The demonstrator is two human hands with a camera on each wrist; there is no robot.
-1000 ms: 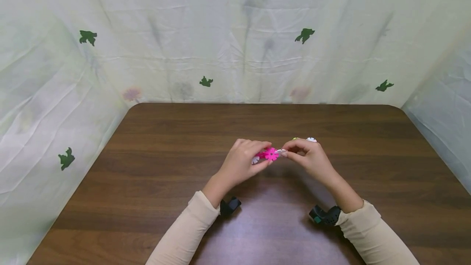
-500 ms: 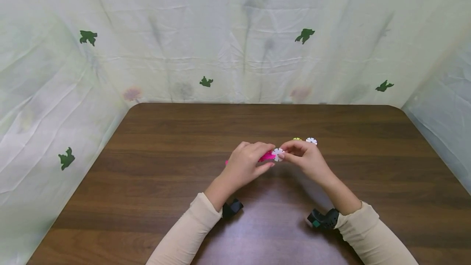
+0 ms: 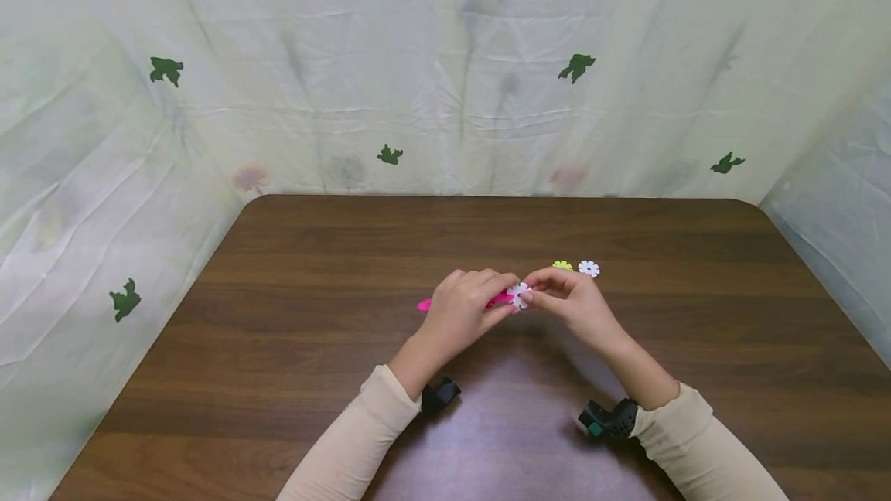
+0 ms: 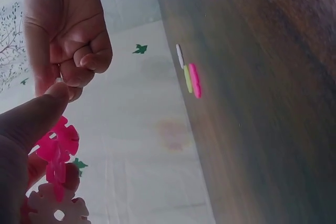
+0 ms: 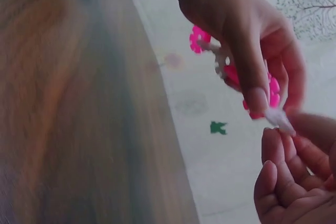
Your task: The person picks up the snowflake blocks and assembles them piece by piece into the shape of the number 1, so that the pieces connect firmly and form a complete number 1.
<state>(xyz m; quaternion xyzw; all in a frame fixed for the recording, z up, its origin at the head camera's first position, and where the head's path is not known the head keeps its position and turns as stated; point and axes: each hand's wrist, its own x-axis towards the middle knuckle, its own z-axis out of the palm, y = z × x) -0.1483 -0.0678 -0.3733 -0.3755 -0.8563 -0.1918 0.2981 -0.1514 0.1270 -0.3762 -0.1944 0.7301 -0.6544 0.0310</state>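
Observation:
My left hand (image 3: 459, 308) grips a chain of interlocked notched plastic discs, pink and white. One pink disc (image 3: 424, 305) sticks out past the hand's left side. In the left wrist view, a pink disc (image 4: 65, 139) and a white disc (image 4: 71, 212) of the chain show near the thumb. My right hand (image 3: 581, 306) pinches a white disc (image 3: 518, 296) between thumb and forefinger at the chain's right end. The right wrist view shows this white disc (image 5: 279, 120) edge-on against a pink disc (image 5: 274, 94). How deep the notches engage is hidden by fingers.
Behind the right hand, a yellow disc (image 3: 562, 264) and a white disc (image 3: 588, 268) lie on the brown wooden table (image 3: 334, 253). A loose pink disc (image 4: 195, 81) lies beside them in the left wrist view. A pale curtain (image 3: 445, 83) hangs behind the table.
The chain has turned, so the white end disc now faces the head camera instead of a pink one. My right hand has shifted slightly left, uncovering the yellow disc.

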